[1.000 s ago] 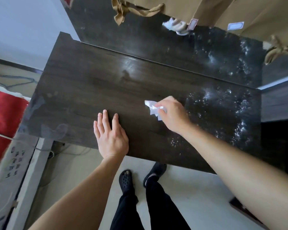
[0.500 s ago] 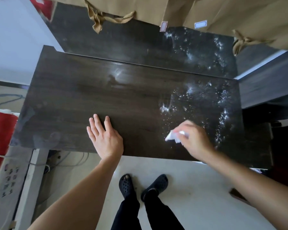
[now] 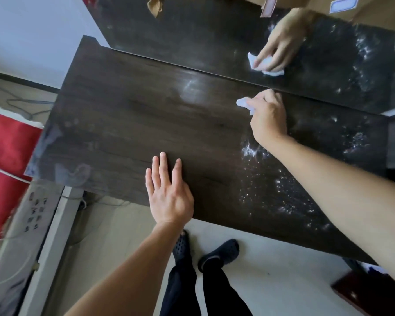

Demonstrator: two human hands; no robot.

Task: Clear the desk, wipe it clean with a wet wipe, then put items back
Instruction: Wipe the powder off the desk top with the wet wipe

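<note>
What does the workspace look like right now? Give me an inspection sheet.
Surface: dark desk bare, with wet droplets on its right part.
Job's things: white wipe at the desk's far edge.
Clutter: nothing seen on the desk.
Hands: right hand holds the wipe; left hand lies flat near the front edge.
Cables: cables on the floor, left of the desk.
Surroundings: glossy back panel mirrors the hand; red cloth at left; dark shoes below.
</note>
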